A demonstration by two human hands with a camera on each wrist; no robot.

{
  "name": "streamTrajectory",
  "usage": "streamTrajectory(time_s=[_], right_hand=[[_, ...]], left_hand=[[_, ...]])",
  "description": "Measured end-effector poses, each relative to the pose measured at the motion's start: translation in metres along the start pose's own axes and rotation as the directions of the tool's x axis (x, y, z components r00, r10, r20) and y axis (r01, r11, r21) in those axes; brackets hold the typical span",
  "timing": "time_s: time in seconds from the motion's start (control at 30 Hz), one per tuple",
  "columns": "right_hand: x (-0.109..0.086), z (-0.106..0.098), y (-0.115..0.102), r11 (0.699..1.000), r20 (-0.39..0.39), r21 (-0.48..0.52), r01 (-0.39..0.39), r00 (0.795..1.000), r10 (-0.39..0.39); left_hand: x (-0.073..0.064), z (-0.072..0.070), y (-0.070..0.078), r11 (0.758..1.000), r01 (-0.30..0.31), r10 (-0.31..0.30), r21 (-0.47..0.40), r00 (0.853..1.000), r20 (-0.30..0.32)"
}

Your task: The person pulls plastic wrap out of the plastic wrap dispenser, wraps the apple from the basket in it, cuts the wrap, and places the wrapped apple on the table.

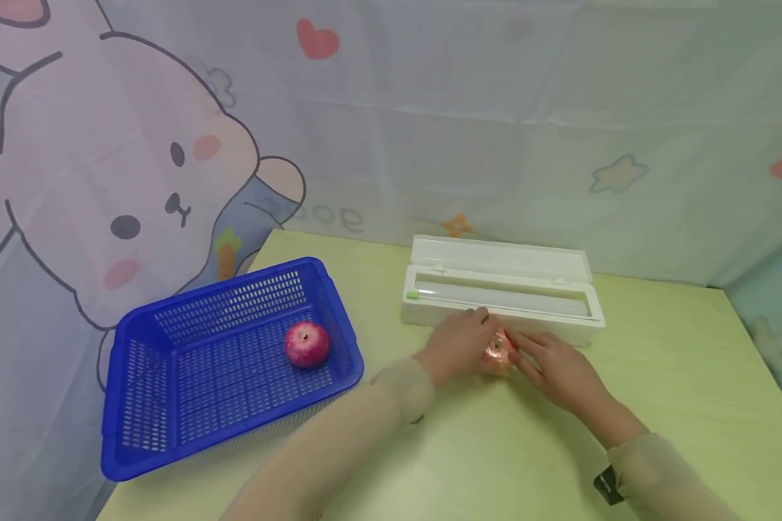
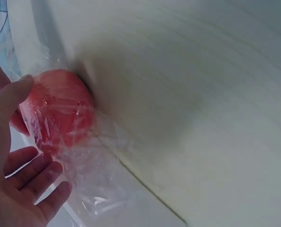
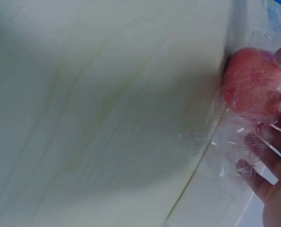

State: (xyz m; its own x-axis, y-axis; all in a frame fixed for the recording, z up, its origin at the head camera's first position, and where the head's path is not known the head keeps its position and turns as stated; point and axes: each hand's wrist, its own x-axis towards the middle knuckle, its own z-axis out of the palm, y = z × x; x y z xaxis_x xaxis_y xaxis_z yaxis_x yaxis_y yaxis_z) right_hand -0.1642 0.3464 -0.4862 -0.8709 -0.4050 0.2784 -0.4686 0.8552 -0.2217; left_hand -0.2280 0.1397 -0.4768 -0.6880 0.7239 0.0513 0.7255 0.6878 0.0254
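Observation:
A red apple (image 1: 498, 352) wrapped in clear cling film (image 2: 100, 184) sits on the table, just in front of a white cling film dispenser (image 1: 495, 318). My left hand (image 1: 457, 344) is at the apple's left side; its thumb touches the covered fruit and its loosely bent fingers lie against the film. From the right, my right hand (image 1: 560, 370) rests its thumb and fingertips on the apple, its other fingers spread by the film. Loose film trails below the apple in both wrist views. Part of each hand is hidden.
A blue plastic basket (image 1: 234, 427) stands at the left with an unwrapped red apple (image 1: 307, 345) inside. The dispenser's lid (image 1: 502, 259) is raised, showing the film roll (image 1: 502, 297). A printed cloth (image 1: 391, 130) hangs behind the light yellow-green table (image 1: 678, 405).

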Motion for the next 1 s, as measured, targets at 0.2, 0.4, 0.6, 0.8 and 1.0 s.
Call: streamTrajectory(time_s=[0.2,0.4,0.6,0.8,1.0], right_hand=[[-0.007,0.008,-0.001,1.000,-0.051,0.000,0.008,0.999,-0.008],[-0.011,0.012,-0.002,0.999,-0.104,-0.021,0.048,0.993,-0.050],[-0.019,0.012,-0.003,0.992,-0.100,-0.087,0.091,0.990,-0.099],[-0.025,0.011,-0.006,0.974,-0.113,-0.166,0.152,0.979,-0.172],[-0.031,0.011,-0.011,0.992,-0.186,-0.097,0.084,0.977,-0.101]], left_hand=[[0.004,0.013,0.007,0.999,0.038,-0.038,0.035,0.999,-0.007],[0.003,0.020,0.009,0.997,0.074,-0.073,0.021,0.997,-0.033],[0.000,0.021,0.008,0.994,0.085,-0.086,-0.066,0.996,-0.016],[-0.011,0.010,0.005,0.971,0.106,-0.109,-0.214,0.994,-0.002],[-0.020,-0.009,0.003,0.945,0.119,-0.122,-0.306,0.992,0.009]])
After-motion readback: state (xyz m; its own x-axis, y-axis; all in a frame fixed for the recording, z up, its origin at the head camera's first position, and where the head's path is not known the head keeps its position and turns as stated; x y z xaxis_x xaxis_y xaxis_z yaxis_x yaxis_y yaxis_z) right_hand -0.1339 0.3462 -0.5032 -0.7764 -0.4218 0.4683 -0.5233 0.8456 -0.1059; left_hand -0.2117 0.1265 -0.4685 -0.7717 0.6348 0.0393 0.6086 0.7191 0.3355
